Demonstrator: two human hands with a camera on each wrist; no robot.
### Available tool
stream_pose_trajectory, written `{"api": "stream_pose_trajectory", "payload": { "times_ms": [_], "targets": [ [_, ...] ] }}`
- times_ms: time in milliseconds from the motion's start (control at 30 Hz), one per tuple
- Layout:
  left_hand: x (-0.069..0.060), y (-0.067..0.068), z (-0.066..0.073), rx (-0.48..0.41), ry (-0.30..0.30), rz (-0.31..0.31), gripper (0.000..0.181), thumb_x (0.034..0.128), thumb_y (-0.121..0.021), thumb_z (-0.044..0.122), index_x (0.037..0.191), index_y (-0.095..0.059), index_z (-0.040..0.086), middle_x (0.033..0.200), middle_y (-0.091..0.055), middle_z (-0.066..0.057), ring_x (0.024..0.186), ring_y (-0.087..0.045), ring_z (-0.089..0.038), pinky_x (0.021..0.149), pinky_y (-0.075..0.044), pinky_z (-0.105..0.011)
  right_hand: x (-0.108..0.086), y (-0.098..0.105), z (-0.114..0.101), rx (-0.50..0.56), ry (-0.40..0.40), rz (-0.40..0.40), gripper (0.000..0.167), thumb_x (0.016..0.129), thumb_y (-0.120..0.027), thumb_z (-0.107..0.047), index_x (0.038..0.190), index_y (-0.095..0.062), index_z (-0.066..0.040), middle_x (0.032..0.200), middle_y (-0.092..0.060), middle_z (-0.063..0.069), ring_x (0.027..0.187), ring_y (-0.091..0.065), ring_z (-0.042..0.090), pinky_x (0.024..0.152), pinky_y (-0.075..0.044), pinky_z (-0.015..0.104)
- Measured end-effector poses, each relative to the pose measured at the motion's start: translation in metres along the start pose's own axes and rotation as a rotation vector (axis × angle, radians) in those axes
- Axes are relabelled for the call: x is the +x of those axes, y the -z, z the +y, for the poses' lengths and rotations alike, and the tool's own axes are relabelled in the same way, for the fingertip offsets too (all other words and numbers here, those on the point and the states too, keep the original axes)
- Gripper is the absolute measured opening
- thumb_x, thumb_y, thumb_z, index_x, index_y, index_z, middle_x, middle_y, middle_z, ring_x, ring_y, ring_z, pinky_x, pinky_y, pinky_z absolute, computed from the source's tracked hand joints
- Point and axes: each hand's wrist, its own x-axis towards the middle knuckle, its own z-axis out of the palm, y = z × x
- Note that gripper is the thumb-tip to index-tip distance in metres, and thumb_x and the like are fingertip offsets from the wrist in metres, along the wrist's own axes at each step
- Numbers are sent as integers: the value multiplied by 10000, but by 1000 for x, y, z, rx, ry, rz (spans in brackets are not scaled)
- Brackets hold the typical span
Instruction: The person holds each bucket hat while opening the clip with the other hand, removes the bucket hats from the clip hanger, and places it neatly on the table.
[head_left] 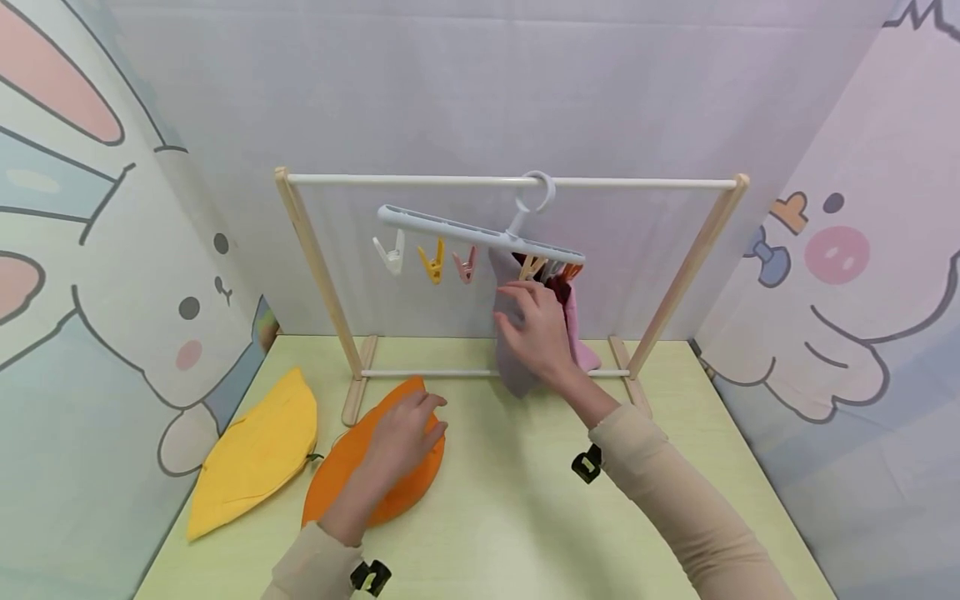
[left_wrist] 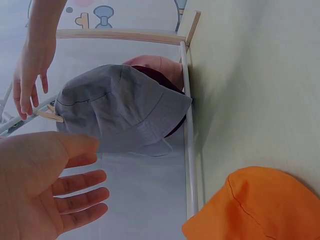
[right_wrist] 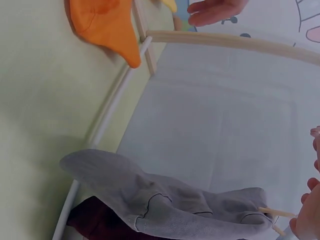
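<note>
"Hung?"
"Grey hat (left_wrist: 122,102), by a beige peg (left_wrist: 51,116)."
"Laid out?"
"Orange hat (head_left: 408,493), on the table (head_left: 480,525)."
"Grip?"
"Left hand (head_left: 401,437) loose, empty, above orange hat; right hand (head_left: 536,329) likewise, beside peg."

Both arms reach forward, with beige sleeves (head_left: 678,492) ending short of the bare wrists. The left hand (head_left: 405,429) is held lower and nearer the body, its thumb apart from gently bent, slightly spread fingers. The right hand (head_left: 536,321) is raised higher and farther forward, bent at the wrist, thumb and forefinger apart, fingers relaxed.
</note>
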Motion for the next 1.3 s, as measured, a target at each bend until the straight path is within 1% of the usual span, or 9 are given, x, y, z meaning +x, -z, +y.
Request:
{"api": "stream_pose_trajectory", "payload": {
  "times_ms": [100, 200, 300, 367, 600, 700, 933, 1100, 1300],
  "targets": [
    [5, 1, 3, 5, -36, 46, 294, 740, -757, 186, 1012, -655, 135, 924, -612, 3, 728, -567, -145, 506, -400, -182, -3, 0, 5, -6, -33, 5, 318, 790, -655, -164, 1085, -623, -49, 1148, -571, 140, 1054, -507, 295, 889, -375, 434],
    [9, 2, 7, 15, -52, 67, 299, 733, -764, 196, 1006, -657, 139, 933, -614, 3, 754, -581, -157, 499, -405, -190, -6, 0, 11, -21, -54, 26, 336, 784, -663, -164, 1095, -617, -46, 1156, -568, 157, 1059, -508, 303, 890, -367, 442],
    [13, 4, 11, 14, -54, 66, 297, 737, -761, 198, 1009, -654, 146, 955, -614, -1, 748, -576, -162, 489, -394, -195, -8, -1, 15, -28, -72, 50, 370, 772, -680, -156, 1114, -607, -33, 1162, -566, 167, 1062, -512, 307, 907, -358, 447],
    [16, 5, 13, 12, -55, 65, 291, 746, -754, 197, 1014, -652, 150, 982, -616, -8, 775, -585, -171, 503, -411, -211, -9, -1, 18, -17, -87, 58, 398, 769, -684, -146, 1136, -592, -22, 1169, -556, 171, 1072, -505, 307, 908, -360, 441],
    [29, 14, 23, -29, -47, 48, 290, 779, -726, 197, 1052, -643, 145, 1019, -611, -12, 840, -596, -203, 574, -461, -272, -16, -1, 26, 21, -182, 44, 490, 783, -671, -138, 1238, -524, -28, 1203, -508, 175, 1124, -468, 315, 926, -369, 435],
    [34, 15, 26, -34, -50, 67, 292, 778, -725, 203, 1053, -643, 145, 1017, -609, -7, 854, -597, -207, 606, -476, -298, -20, -2, 30, 9, -210, 48, 512, 784, -664, -148, 1261, -508, -47, 1200, -505, 173, 1107, -472, 328, 923, -368, 445],
    [44, 14, 29, -44, -61, 87, 280, 788, -714, 198, 1053, -642, 142, 1018, -611, -6, 847, -592, -205, 616, -478, -301, -28, 0, 34, 1, -307, 23, 556, 788, -668, -148, 1304, -475, -69, 1215, -486, 187, 1125, -451, 354, 935, -360, 468],
    [52, 13, 28, -62, -57, 103, 285, 790, -711, 202, 1057, -642, 132, 1029, -610, -13, 855, -589, -212, 609, -474, -308, -33, -1, 37, -1, -334, 7, 585, 787, -671, -137, 1328, -458, -71, 1202, -485, 197, 1113, -452, 364, 925, -368, 470],
    [64, 13, 28, -66, -80, 135, 297, 774, -719, 185, 1054, -647, 116, 1019, -616, -28, 871, -598, -227, 673, -495, -340, -37, -2, 39, -26, -370, -48, 646, 782, -680, -166, 1367, -417, -86, 1181, -497, 202, 1058, -502, 364, 882, -407, 475]
  ]
}}
